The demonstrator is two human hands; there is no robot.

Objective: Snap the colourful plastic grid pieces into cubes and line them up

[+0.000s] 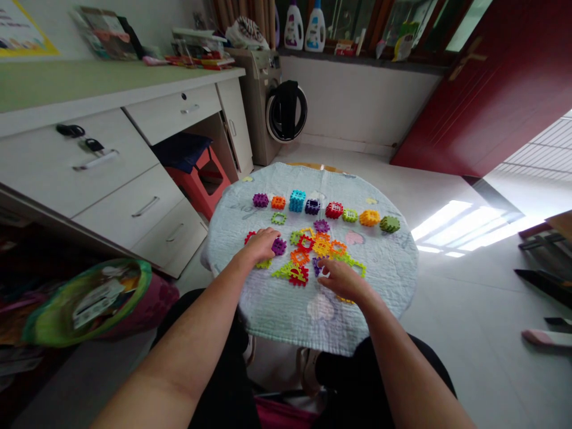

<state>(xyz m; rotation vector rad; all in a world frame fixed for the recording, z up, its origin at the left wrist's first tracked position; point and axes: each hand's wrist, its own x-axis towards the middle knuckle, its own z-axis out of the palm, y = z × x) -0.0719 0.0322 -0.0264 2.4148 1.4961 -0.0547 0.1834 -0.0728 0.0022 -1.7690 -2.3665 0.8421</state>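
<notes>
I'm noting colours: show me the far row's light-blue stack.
The light-blue stack, third from the left in that row; no other stack shares its colour.

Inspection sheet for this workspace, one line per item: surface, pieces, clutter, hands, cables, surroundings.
Surface: round table covered by a pale blue cloth, slightly wrinkled.
Pieces: row of coloured stacks along the far side; flat loose pieces in mixed colours nearer the person, some overlapping.
Clutter: assorted items on the desk; filled bin on the left.
Hands: left hand beside a purple piece; right hand at a dark purple piece; grip of either unclear.
Cables: nothing seen.
Surroundings: washing machine, door open, dark cloth draped over it; red door; sunlit floor.
</notes>
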